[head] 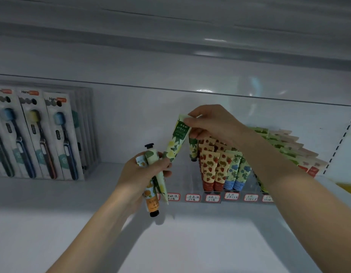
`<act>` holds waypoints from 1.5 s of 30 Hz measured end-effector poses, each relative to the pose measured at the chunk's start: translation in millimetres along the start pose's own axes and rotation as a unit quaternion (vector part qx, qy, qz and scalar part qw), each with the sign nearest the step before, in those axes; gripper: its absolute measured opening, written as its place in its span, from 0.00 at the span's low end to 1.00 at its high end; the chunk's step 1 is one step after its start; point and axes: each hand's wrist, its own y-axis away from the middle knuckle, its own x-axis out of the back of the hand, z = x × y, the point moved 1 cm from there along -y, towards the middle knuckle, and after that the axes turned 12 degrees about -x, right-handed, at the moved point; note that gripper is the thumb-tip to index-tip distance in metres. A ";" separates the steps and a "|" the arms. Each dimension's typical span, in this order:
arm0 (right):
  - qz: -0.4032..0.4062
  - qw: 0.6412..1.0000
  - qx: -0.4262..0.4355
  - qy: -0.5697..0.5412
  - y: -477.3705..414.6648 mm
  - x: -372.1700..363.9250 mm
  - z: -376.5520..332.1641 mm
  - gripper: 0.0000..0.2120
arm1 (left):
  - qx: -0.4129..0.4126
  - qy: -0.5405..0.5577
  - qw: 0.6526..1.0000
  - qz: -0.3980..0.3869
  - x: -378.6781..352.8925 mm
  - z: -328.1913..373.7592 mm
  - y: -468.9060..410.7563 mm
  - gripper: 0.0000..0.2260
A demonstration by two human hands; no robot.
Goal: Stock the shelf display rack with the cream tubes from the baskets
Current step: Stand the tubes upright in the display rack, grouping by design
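Rack (183, 186) is mostly full, only its left slots look bare. Right hand (208, 123) pinches a yellow-flower tube (175, 139) above it; left hand (139, 174) fingers grip spare tubes (152, 203) just in front.

Bare left hand (143, 170) and bare right hand (212, 125), slim forearms (289, 186) apparently uncovered to the frame's edge.

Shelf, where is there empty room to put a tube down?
Bare shelf lies in front of the price labels, nearest the camera. Another bare patch lies between the toothbrush packs and the left hand. Crowded at the right: strawberry tubes, blue tubes and green tubes stand packed together.
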 end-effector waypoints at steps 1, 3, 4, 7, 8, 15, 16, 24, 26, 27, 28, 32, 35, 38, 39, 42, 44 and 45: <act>0.031 0.999 0.013 0.013 -3.3 -0.2 -0.1 0.06 | 0.003 0.009 1.000 0.014 1.7 -0.9 -2.9 0.04; 0.084 0.994 0.035 0.057 -11.4 -4.1 -0.1 0.10 | 0.009 0.021 0.999 0.028 4.5 -2.1 -7.2 0.06; 0.101 0.990 0.045 0.088 -14.9 -7.9 -0.6 0.10 | 0.013 0.024 0.999 0.028 4.7 -2.5 -8.5 0.07; 0.132 0.980 0.058 0.140 -26.5 -14.5 -1.6 0.10 | 0.037 0.046 0.998 0.035 4.3 -5.1 -10.6 0.08; 0.143 0.977 0.055 0.147 -30.2 -13.5 -2.0 0.09 | 0.047 0.063 0.996 0.044 4.9 -6.3 -11.0 0.08; 0.118 0.942 0.004 0.314 -53.8 -10.8 2.5 0.12 | 0.068 0.127 0.987 0.073 15.8 -13.9 -15.0 0.04; 0.113 0.935 0.002 0.337 -56.2 -12.5 4.3 0.12 | 0.066 0.127 0.987 0.071 16.2 -14.2 -15.8 0.04; 0.103 0.901 0.013 0.422 -71.3 -12.8 10.1 0.11 | 0.059 0.107 0.990 0.065 15.4 -17.2 -16.3 0.04; 0.094 0.898 0.017 0.429 -72.7 -12.7 9.1 0.11 | 0.060 0.107 0.990 0.066 15.1 -17.3 -16.2 0.04; 0.091 0.898 0.018 0.430 -72.8 -12.7 7.9 0.10 | 0.061 0.108 0.990 0.066 15.1 -17.6 -16.1 0.04; 0.089 0.896 0.018 0.434 -72.7 -12.7 7.3 0.10 | 0.062 0.109 0.990 0.065 15.1 -17.7 -16.1 0.04; 0.117 0.871 0.046 0.474 -71.7 -10.9 8.9 0.10 | 0.064 0.109 0.990 0.061 15.5 -18.5 -15.7 0.04; 0.128 0.861 0.063 0.488 -72.7 -10.8 11.5 0.12 | 0.062 0.106 0.991 0.058 16.4 -19.0 -15.5 0.04; 0.136 0.849 0.061 0.507 -74.7 -8.3 9.3 0.13 | 0.061 0.107 0.991 0.059 17.2 -19.5 -15.7 0.04; 0.129 0.854 0.054 0.501 -75.4 -7.2 9.1 0.13 | 0.062 0.106 0.991 0.058 17.3 -19.8 -15.8 0.04; 0.098 0.875 0.039 0.473 -78.1 -6.1 10.6 0.12 | 0.062 0.102 0.991 0.056 17.5 -21.0 -15.9 0.04; 0.085 0.881 0.036 0.464 -79.9 -7.4 11.0 0.11 | 0.064 0.103 0.991 0.057 17.4 -21.5 -15.9 0.04; 0.082 0.882 0.035 0.462 -80.2 -8.3 10.6 0.11 | 0.066 0.104 0.991 0.057 17.2 -21.9 -16.0 0.04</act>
